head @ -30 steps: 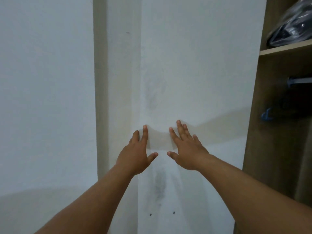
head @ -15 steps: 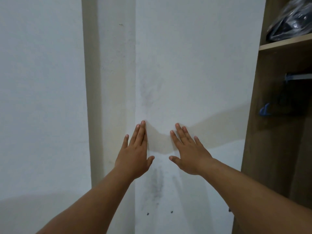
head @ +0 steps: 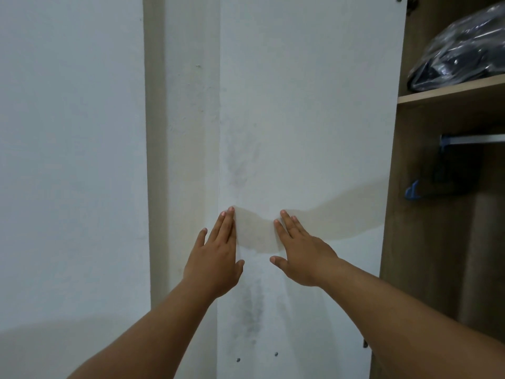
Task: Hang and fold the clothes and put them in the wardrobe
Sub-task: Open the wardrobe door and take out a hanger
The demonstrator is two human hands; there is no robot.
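Both of my hands are held out flat toward a white wardrobe door [head: 300,119] in front of me. My left hand [head: 216,258] has its fingers straight at the door's left edge. My right hand [head: 300,253] lies spread against the door panel a little to the right. Neither hand holds anything. On the right, the open wooden wardrobe [head: 426,242] shows a shelf [head: 451,90] with dark clothing in a clear plastic bag [head: 461,50], a metal hanging rail [head: 475,139], and a dark garment on a blue hanger [head: 412,191] below it.
A white wall [head: 68,160] fills the left side, with a beige strip [head: 154,160] between it and the white door. Smudges and two small holes [head: 257,356] mark the door's lower part.
My left hand has stretched its fingers out and reached up to the door's left edge. My right hand stays on the panel. The view has shifted slightly.
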